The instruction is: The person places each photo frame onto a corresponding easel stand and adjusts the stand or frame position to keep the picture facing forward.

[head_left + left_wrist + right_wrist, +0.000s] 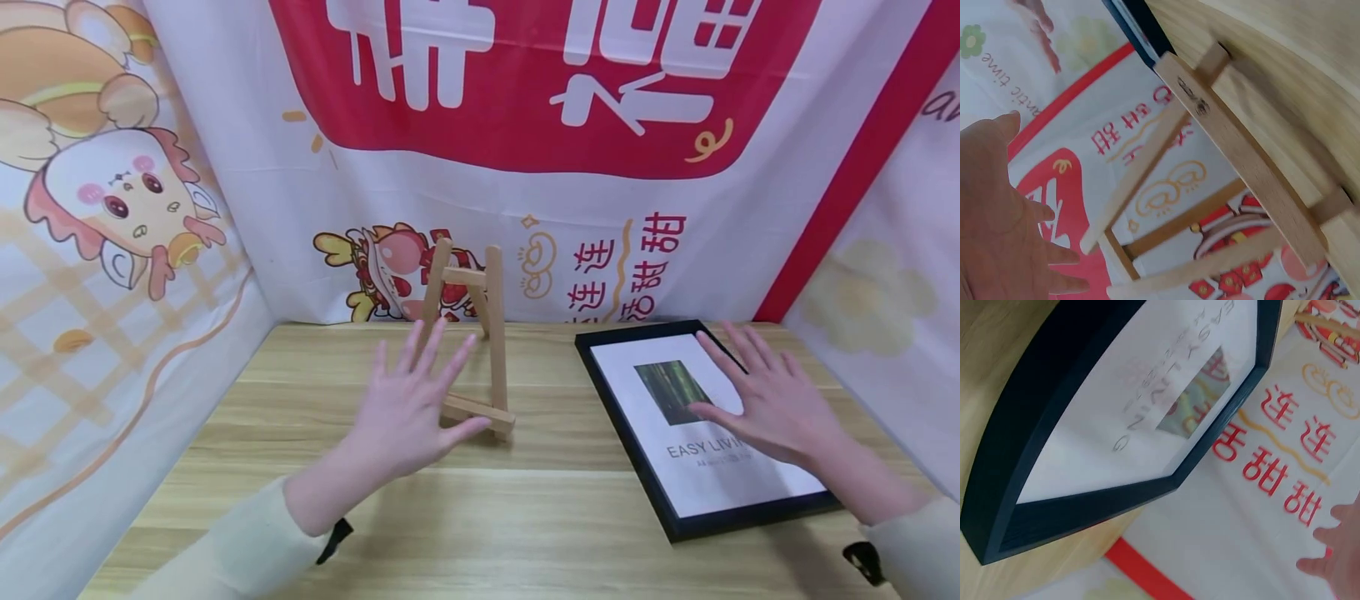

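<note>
A small wooden easel (pixel 498 350) stands upright toward the back of the table, its lower ledge (pixel 1244 159) large in the left wrist view. My left hand (pixel 408 408), fingers spread, hovers in front of the easel and hides part of its left leg. On the right lies a black picture frame (pixel 626 433) with a white sheet, a small dark green picture and the words EASY LIVING. Over the frame's right side my right hand (pixel 776 400) is held with fingers spread, covering some of the lettering. Neither hand holds anything.
The wood-grain table (pixel 525 517) is bounded by a white cloth backdrop (pixel 247 167) with red shapes, characters and cartoon prints at the back and both sides. The easel's top overlaps the back cloth in the head view. A dark strap (pixel 333 542) shows under the left sleeve.
</note>
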A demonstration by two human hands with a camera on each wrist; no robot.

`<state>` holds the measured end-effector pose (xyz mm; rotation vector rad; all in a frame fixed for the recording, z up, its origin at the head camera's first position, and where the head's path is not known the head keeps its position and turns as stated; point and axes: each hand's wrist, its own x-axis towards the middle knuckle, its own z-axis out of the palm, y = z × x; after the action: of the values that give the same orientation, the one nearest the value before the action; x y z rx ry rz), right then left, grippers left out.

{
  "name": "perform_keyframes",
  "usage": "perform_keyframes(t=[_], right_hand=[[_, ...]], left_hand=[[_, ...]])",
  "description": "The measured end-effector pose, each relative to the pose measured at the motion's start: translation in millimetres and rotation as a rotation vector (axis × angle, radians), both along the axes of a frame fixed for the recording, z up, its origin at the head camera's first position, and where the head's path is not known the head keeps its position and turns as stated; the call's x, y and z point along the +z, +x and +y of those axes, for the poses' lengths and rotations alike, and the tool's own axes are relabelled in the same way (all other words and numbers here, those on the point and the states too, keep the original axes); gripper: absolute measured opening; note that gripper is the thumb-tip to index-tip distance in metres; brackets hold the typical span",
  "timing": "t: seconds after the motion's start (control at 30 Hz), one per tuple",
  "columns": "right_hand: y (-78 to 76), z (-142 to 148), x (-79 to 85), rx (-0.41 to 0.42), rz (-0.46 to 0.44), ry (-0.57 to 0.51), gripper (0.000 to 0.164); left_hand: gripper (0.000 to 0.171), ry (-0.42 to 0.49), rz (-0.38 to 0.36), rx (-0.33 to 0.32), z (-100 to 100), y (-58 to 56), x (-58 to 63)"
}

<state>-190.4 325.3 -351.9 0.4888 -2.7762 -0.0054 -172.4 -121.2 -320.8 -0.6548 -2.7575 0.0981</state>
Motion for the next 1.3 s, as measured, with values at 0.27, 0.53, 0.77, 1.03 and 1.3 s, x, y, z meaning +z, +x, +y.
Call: perform_keyframes(t=[0.27, 0.53, 0.77, 1.03, 1.3], right_hand=[[-12.2, 26.8, 0.7, 0.004, -0.079, -0.048, 0.104], [-24.6, 50.6, -4.2, -0.015, -0.144, -0.157, 0.107], [-31.6, 68.1, -14.7, -0.039, -0.213, -0.293, 0.109], [-37.3, 88.9, -31.8, -0.043, -0.272, -0.349, 0.104], [-39.7, 106.2, -48.2, -0.108, -0.350, -0.355, 0.098]], left_hand=[[0.093, 0.067, -0.020, -0.101, 38.4, -7.2, -3.7], [0.096, 0.130, -0.107, -0.196, 74.6, -12.8, -8.3], [0.100, 0.278, -0.244, -0.235, 109.7, -22.1, -26.7], [0.110, 0.490, -0.401, -0.157, 143.5, -37.3, -54.9], [0.121, 0.685, -0.535, -0.091, 175.0, -47.2, -86.3]])
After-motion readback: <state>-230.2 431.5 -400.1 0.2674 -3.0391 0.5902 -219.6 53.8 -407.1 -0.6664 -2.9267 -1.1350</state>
